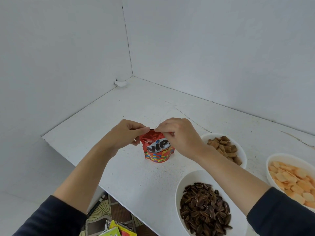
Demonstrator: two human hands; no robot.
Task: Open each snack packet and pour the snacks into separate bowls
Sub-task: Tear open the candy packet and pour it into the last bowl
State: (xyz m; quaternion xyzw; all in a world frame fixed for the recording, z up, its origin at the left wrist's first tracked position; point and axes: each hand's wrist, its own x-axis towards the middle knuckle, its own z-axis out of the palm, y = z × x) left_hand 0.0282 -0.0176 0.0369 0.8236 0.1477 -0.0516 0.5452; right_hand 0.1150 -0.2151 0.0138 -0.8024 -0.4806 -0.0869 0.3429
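A red Nips candy packet [157, 150] stands upright on the white table [133, 176], near its middle. My left hand [126, 133] pinches the packet's top edge from the left. My right hand [177, 135] pinches the same edge from the right and covers part of the label. The fingertips of both hands almost meet at the top seam, which looks sealed. To the right stand three white bowls: one with brown square crackers [240, 150], one with dark sunflower seeds [179, 193], one with pale orange round crackers [270, 166].
White walls enclose the table at the back and left, meeting in a corner [132, 75]. Crumpled yellow and red wrappers [117, 229] lie below the table's front edge, over a patterned floor.
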